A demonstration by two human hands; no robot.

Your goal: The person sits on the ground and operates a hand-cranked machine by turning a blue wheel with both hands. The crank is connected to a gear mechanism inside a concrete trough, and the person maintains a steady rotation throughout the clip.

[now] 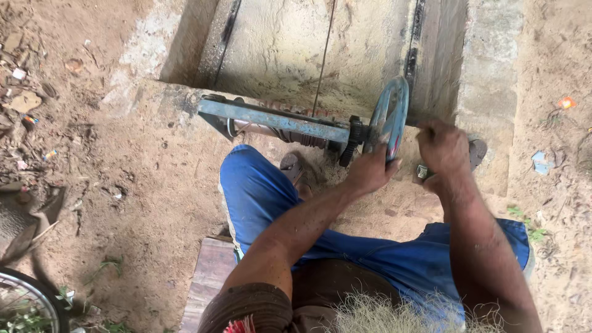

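Gripping round blue metal wheel, both hands; sandy ground.

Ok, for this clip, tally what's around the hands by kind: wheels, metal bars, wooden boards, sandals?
Blue metal hand wheel, gripped by the left hand: 1
Blue metal bar: 1
Wooden board: 1
Brown sandals, one beside the right hand: 2
Total: 5

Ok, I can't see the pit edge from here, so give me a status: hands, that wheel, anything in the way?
Left hand gripping blue wheel rim. Right hand closed on something beside it, hidden. Taut line runs into pit; nothing blocking.
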